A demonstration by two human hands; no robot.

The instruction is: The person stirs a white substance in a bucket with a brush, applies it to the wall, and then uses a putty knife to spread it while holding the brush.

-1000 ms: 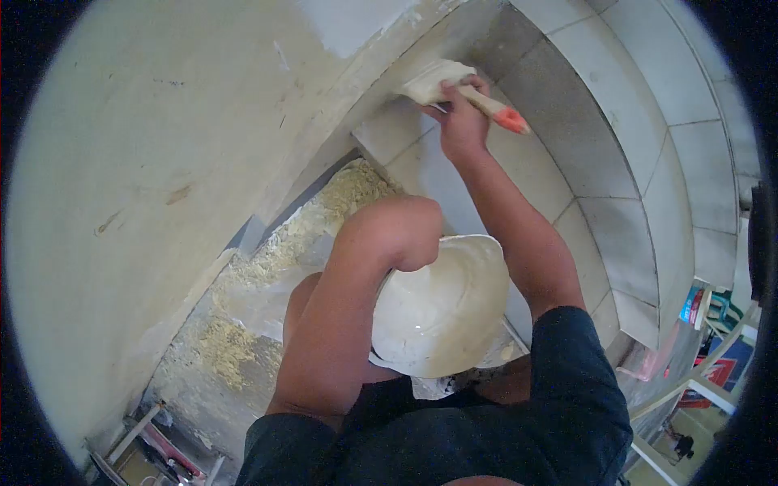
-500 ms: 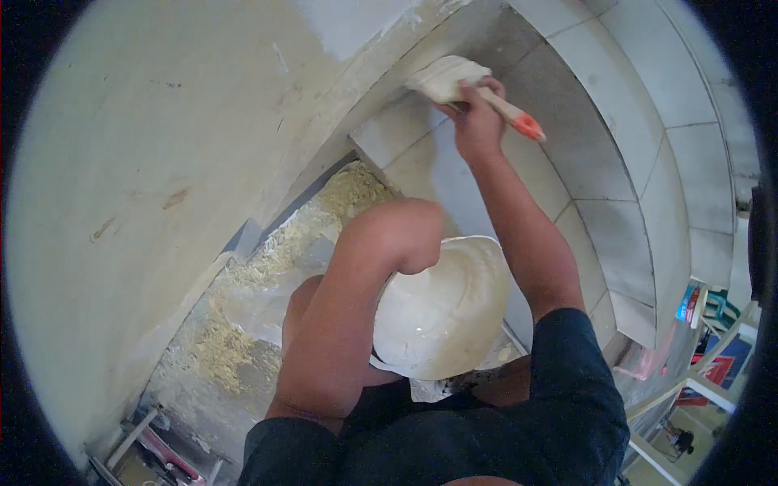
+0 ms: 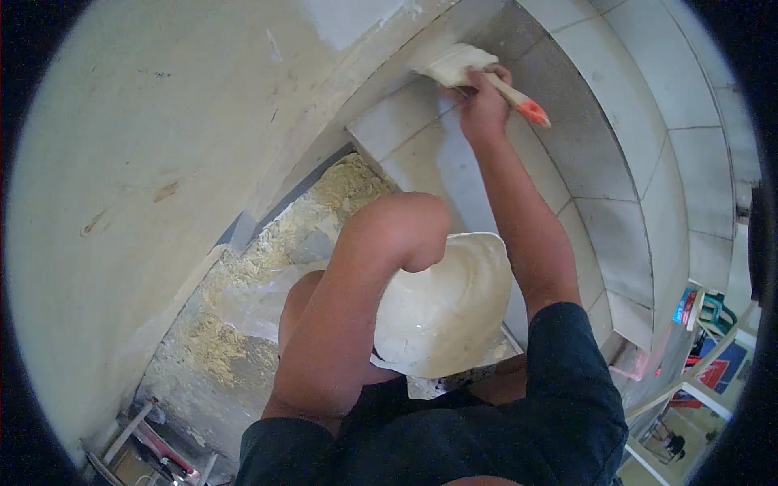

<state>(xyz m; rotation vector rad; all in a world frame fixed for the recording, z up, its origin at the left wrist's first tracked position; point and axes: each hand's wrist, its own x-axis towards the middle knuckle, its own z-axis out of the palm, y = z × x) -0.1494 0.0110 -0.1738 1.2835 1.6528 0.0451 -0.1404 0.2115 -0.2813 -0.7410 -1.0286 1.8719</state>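
My right hand (image 3: 486,101) is closed around the pale handle of a wide paintbrush (image 3: 459,65), which has an orange handle end. Its head, coated in white, lies right at the foot of the plastered wall (image 3: 178,146), over the tiled step. Close to my body, my left hand (image 3: 421,235) is bent into a fist at the rim of a white bucket (image 3: 504,267). Creamy white paint (image 3: 438,324) coats the inside of the bucket, which sits between my legs.
Grey-white tiles (image 3: 600,162) rise in steps on the right. Crumbly yellowish residue (image 3: 223,348) covers the floor on the left beside a plastic sheet (image 3: 255,304). A red-and-grey object (image 3: 162,449) lies at bottom left. White railings (image 3: 713,397) stand at lower right.
The paintbrush and my right hand have moved slightly up and to the right along the wall's foot. My left hand stays at the bucket's rim.
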